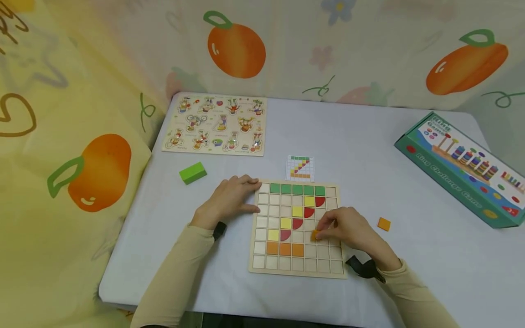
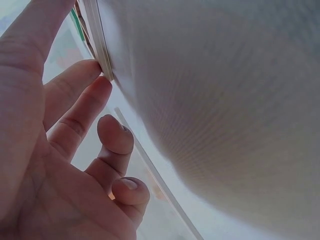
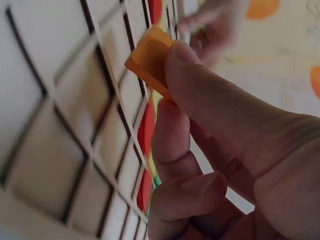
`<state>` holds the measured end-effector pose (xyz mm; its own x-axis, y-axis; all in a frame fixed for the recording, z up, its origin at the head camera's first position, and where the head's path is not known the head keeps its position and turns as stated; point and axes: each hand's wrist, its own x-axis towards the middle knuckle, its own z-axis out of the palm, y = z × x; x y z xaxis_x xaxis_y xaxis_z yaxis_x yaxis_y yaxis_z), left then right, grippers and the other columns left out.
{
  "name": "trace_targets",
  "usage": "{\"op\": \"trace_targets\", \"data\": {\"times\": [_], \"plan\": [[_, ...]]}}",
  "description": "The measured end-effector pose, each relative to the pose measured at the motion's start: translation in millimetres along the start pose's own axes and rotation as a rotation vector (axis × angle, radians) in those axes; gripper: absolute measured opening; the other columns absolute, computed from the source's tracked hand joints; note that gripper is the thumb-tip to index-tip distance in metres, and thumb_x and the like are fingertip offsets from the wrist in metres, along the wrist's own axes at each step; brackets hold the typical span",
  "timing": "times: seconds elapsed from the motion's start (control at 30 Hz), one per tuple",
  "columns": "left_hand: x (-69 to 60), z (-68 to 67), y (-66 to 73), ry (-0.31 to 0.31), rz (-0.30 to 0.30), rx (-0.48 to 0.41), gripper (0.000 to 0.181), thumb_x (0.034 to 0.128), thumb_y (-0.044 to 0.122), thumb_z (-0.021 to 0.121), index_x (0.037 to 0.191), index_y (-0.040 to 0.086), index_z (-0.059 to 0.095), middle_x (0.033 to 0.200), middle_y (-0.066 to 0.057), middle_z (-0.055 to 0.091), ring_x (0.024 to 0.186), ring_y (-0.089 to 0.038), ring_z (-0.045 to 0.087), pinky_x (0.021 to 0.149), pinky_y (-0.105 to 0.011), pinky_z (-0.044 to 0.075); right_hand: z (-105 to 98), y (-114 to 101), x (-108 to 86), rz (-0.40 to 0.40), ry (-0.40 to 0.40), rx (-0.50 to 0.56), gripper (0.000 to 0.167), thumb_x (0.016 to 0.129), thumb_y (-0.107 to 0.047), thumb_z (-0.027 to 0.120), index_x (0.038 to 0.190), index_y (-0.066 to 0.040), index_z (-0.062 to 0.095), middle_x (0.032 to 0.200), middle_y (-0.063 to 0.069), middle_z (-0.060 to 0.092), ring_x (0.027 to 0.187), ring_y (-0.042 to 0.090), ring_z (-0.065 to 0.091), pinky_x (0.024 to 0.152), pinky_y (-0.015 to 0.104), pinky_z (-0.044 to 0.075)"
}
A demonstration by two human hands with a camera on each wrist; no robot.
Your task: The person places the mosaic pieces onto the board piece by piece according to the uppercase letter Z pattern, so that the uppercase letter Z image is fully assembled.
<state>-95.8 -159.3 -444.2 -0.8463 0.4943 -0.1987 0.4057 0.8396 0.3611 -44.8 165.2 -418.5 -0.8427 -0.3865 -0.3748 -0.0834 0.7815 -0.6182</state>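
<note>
A wooden grid board (image 1: 336, 269) lies on the table, with green squares (image 1: 297, 189) along its top row. Yellow squares (image 1: 285, 222) and red quarter-circle pieces (image 1: 309, 212) step diagonally down to the left; orange squares (image 1: 285, 249) sit in a lower row. Between thumb and fingers my right hand (image 1: 346, 228) pinches an orange square tile (image 3: 150, 57) over the board's right half. My left hand (image 1: 229, 198) touches the board's upper left edge with its fingertips, and the left wrist view shows the fingers slightly bent. Above the board lies a pattern card (image 1: 300, 168).
One loose orange square (image 1: 383, 223) lies right of the board. A green block (image 1: 193, 173) is to the left, below a wooden picture puzzle (image 1: 215, 124). At the right stands a green game box (image 1: 463, 171). A printed curtain (image 1: 287, 45) hangs behind the table.
</note>
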Motion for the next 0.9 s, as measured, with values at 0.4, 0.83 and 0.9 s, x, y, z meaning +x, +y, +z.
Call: {"op": "trace_targets", "data": {"times": [0.4, 0.83, 0.9], "plan": [[0.8, 0.5, -0.4, 0.002, 0.002, -0.005, 0.076, 0.0849, 0.049, 0.08, 0.149, 0.015, 0.057, 0.153, -0.004, 0.057, 0.128, -0.034, 0.059, 0.099, -0.052, 0.05, 19.5, -10.1, -2.3, -0.049, -0.091, -0.082, 0.015, 0.075, -0.024, 0.091, 0.071, -0.021, 0.077, 0.066, -0.012, 0.069, 0.066, 0.004, 0.052, 0.059, 0.02, 0.041], [0.7, 2.4, -2.1, 0.007, 0.008, -0.021, 0.076, 0.0852, 0.048, 0.08, 0.149, 0.014, 0.057, 0.153, -0.005, 0.058, 0.128, -0.034, 0.059, 0.1, -0.052, 0.05, 10.4, -0.1, -6.1, -0.033, 0.019, -0.119, 0.012, 0.082, -0.03, 0.087, 0.08, -0.02, 0.082, 0.074, -0.01, 0.075, 0.071, 0.006, 0.054, 0.06, 0.021, 0.04], [0.5, 1.9, -1.9, 0.005, 0.004, -0.024, 0.076, 0.0851, 0.048, 0.08, 0.149, 0.014, 0.057, 0.153, -0.005, 0.058, 0.129, -0.034, 0.059, 0.1, -0.052, 0.05, 0.9, 6.9, -7.1, -0.011, 0.073, -0.112, 0.012, 0.084, -0.029, 0.085, 0.086, -0.017, 0.083, 0.08, -0.006, 0.077, 0.074, 0.009, 0.054, 0.062, 0.022, 0.039]]}}
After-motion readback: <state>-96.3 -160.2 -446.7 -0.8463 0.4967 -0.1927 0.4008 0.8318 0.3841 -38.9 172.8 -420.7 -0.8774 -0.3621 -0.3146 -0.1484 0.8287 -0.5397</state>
